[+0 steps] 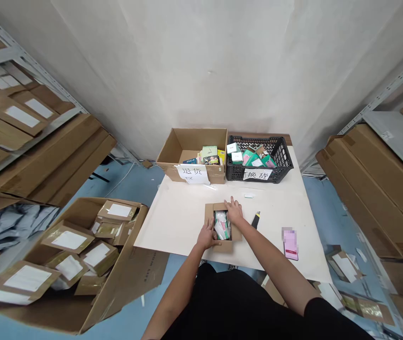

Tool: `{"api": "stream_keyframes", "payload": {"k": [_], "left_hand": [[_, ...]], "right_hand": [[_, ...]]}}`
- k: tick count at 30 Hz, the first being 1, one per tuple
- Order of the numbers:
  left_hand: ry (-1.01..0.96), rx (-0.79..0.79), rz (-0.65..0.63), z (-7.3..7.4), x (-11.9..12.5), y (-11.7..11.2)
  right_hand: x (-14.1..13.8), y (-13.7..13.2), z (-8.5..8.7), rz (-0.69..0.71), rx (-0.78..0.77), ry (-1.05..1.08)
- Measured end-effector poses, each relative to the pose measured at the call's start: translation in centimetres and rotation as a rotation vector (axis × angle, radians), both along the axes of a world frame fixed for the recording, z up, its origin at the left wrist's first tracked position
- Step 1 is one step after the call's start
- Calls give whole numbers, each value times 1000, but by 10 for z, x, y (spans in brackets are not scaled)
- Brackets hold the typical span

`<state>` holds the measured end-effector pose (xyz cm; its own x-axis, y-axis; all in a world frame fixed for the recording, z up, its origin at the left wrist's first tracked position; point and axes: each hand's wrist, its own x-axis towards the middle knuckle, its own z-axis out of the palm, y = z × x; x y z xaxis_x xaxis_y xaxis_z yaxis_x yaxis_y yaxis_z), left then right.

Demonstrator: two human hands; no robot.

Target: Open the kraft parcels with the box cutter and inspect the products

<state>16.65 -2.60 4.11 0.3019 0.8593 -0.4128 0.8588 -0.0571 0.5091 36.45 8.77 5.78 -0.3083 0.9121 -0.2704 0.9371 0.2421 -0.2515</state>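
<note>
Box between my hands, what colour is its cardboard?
The box is plain brown, seen best in the head view.

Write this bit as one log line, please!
left fingers: box, left side; right fingers: box, far-right corner; box: open, things inside; knife: right of box

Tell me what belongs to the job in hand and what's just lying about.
In the job:
left hand and right hand, both touching the open box
its contents
probably the cutter, black crate

Apparently lying about:
phone
shelved cartons

The left hand (207,234) rested farther back, thumb extended inward. The right hand (235,211) reached farther forward, fingers spread.
</note>
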Motion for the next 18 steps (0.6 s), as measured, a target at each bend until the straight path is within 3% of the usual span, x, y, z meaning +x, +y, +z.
{"api": "stream_keyframes", "payload": {"k": [4,9,13,16,18], "left_hand": [[7,2,13,-1,0,-2],[7,3,20,-6,3,-4],[19,15,29,-7,7,-5],[31,4,45,-3,10,-4],[36,-2,50,0,12,-3]], "right_hand": [[-5,22,4,-43,-32,21],[-4,44,4,-302,-33,102],[-9,52,0,-423,-48,81],[-16,46,-6,-403,122,94],[-17,33,-12,-282,256,139]]}}
